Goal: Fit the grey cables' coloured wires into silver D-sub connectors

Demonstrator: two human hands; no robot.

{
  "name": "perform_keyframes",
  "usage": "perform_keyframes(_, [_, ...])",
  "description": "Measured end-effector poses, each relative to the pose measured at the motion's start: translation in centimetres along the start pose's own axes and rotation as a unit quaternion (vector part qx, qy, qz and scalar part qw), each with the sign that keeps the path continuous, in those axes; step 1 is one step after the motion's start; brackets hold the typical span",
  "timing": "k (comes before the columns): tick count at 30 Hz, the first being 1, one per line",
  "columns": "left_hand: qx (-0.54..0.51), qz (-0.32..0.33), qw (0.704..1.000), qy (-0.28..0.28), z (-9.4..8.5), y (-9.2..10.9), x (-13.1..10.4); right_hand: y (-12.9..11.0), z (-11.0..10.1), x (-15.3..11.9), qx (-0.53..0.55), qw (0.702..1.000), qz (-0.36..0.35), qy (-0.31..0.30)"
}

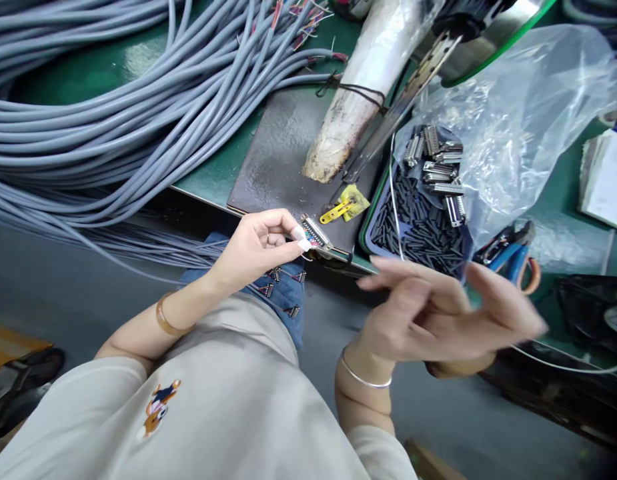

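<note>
The person's left hand (pixel 265 247) pinches a multi-pin connector (pixel 315 233) between thumb and fingertips, with small coloured wires showing at its pins beside the fingertips. The connector is held at the front edge of a dark flat board (pixel 273 150), on the near side of the green table (pixel 208 175). The right hand (pixel 438 313) is released, its fingers spread and blurred, over the table's front edge near a blue tray (pixel 371 233).

The tray holds many short black tubes (pixel 413 230), with metal connectors (pixel 441 167) in clear plastic at its far side. A clear plastic bag (pixel 528 127) spreads behind and to the right of it. Pliers (pixel 513 257) with blue and orange on their handles lie just right of the tray.

A pale wrapped cylinder (pixel 358 100), tied with dark cord, slants over the board beside a long perforated metal piece (pixel 418 83). A yellow strip (pixel 337 212) lies on the board near the connector, against a crumpled yellow piece (pixel 355 201).

Thick bundles of grey cable (pixel 113 133) cover the table's left side, some ends showing coloured wires. Several small wired connectors (pixel 267 289) rest on the blue fabric (pixel 288 333) over the person's lap.
</note>
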State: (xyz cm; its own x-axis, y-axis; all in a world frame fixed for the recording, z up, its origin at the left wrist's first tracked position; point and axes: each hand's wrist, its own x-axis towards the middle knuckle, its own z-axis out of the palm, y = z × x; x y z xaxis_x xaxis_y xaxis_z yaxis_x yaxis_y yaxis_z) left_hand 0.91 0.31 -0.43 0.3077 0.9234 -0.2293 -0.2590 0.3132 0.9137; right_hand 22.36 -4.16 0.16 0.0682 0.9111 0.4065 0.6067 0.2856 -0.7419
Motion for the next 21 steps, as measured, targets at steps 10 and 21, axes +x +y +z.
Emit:
perform_keyframes(10, [0.01,0.034,0.998,0.057,0.7,-0.1,1.2,-0.5,5.0,0.0,-0.025,0.99,-0.123,0.062])
perform_keyframes(21, [0.051,0.088,0.991,0.093,1.7,0.8,2.1,-0.3,5.6,1.5,-0.015,0.984,-0.146,0.105])
